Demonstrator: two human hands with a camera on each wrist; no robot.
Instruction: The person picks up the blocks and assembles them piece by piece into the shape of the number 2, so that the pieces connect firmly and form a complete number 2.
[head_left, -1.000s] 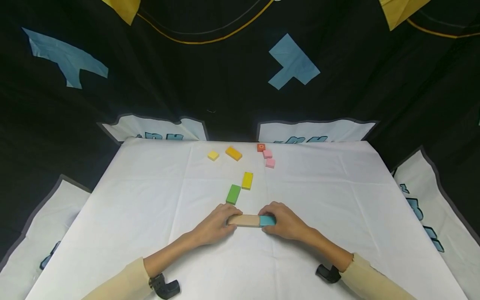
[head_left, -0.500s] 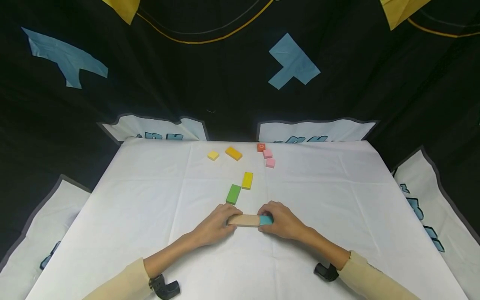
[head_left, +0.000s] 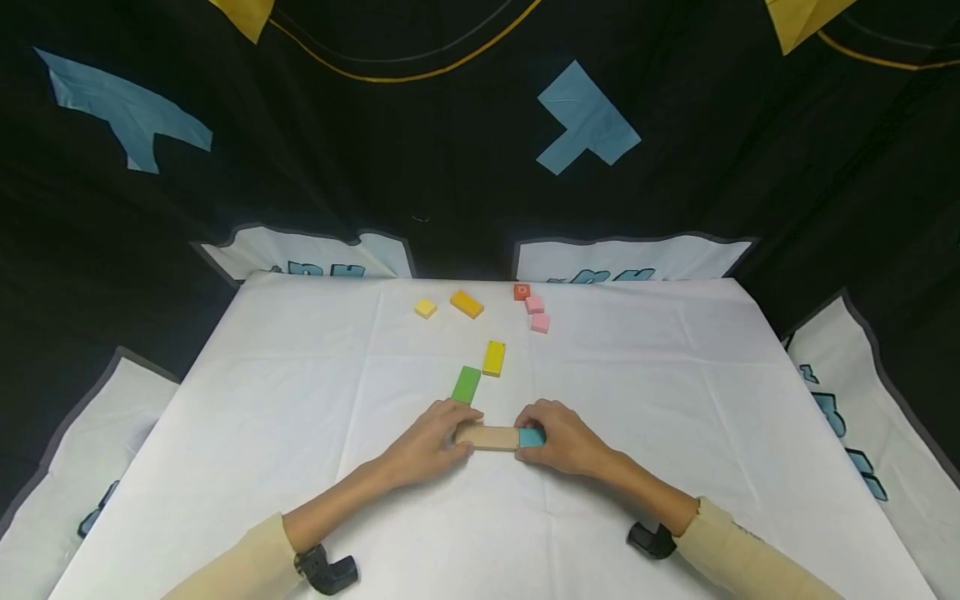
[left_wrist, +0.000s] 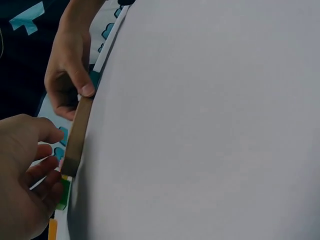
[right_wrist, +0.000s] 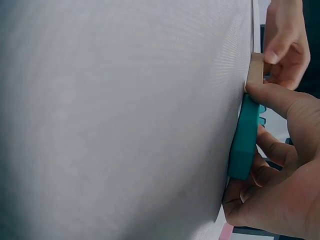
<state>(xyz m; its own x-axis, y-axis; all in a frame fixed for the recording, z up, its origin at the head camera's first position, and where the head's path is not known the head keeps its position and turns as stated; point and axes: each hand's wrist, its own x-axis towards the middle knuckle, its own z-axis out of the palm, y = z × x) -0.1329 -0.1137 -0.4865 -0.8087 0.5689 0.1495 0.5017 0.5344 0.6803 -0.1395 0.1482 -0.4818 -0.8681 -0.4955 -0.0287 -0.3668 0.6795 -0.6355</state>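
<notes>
Head: teal block (head_left: 532, 437) in gripping right hand (head_left: 566, 439), plank (head_left: 492, 437) partly within relaxed left hand (head_left: 426, 443)

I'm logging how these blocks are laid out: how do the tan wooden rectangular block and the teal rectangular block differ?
Colour: the tan wooden rectangular block is pale wood-toned; the teal rectangular block is blue-green.
Place: tan lies to the left, teal to the right.
Hands: tan's outer end sits between the left hand's thumb and fingers; teal is gripped by the right hand.
Both lie in one line.
</notes>
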